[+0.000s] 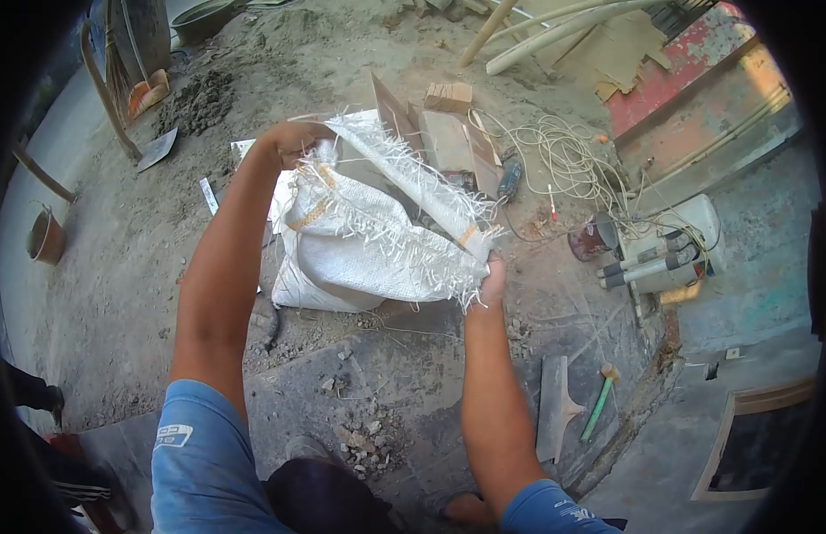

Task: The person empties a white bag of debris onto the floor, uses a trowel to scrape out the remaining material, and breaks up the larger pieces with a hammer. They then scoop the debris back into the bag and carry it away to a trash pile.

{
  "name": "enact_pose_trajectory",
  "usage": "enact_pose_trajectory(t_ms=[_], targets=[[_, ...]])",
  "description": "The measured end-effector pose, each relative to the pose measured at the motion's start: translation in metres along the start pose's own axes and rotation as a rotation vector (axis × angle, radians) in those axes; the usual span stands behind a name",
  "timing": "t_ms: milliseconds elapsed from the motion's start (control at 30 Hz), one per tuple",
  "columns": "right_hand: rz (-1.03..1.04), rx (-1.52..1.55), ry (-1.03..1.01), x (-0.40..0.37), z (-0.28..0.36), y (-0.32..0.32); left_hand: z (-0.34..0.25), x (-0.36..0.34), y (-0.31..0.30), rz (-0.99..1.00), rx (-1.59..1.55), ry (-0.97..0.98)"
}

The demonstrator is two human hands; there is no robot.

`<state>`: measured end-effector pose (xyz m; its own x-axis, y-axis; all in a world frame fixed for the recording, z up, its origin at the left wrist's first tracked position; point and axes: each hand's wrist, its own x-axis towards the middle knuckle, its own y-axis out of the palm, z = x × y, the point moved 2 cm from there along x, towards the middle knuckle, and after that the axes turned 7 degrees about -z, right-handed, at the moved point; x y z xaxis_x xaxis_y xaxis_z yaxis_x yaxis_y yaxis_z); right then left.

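A white woven sack (368,258) with a frayed, fringed mouth hangs between my two hands in the middle of the head view. My left hand (297,142) grips the rim at the far left corner. At the near right corner, my right hand (493,280) has its fingers closed on the same rim. The mouth is spread apart between them, and the sack's lower part sags toward the ground. What is inside the sack, if anything, I cannot see. Parts of the fingers of both hands are hidden by the fabric.
Tiles (444,138) and a brick (449,96) lie beyond the sack. Right of them are a coiled cable (555,160), a paint can (594,238) and a white bucket (698,218). A hammer (598,405) and rubble (368,445) lie nearer. A shovel (157,149) stands left.
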<state>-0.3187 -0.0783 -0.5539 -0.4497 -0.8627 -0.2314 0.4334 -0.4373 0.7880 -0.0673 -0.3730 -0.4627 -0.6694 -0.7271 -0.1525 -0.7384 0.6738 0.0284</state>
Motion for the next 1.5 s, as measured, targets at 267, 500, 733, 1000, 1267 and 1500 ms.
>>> enact_pose_trajectory(t_ms=[267,500,733,1000,1267,1500], targets=[[-0.635,-1.129,-0.160,-0.008,0.025,-0.036,0.003,-0.041,-0.005,0.160,-0.075,0.066],[0.001,-1.902,-1.232,-0.052,-0.034,0.159,-0.001,-0.028,0.012,0.123,0.397,-0.110],[0.089,-0.764,0.248,0.049,-0.009,0.120,0.027,-0.039,-0.019,0.109,0.074,-0.203],[0.141,-0.606,0.316,0.046,0.015,0.142,-0.052,-0.152,0.027,-0.991,0.474,0.227],[0.265,-0.491,0.333,-0.008,-0.048,0.137,0.052,-0.104,0.137,-0.419,-0.898,-0.141],[-0.031,-0.114,0.276,0.050,0.035,0.059,0.110,-0.177,0.014,-0.041,-1.347,0.177]])
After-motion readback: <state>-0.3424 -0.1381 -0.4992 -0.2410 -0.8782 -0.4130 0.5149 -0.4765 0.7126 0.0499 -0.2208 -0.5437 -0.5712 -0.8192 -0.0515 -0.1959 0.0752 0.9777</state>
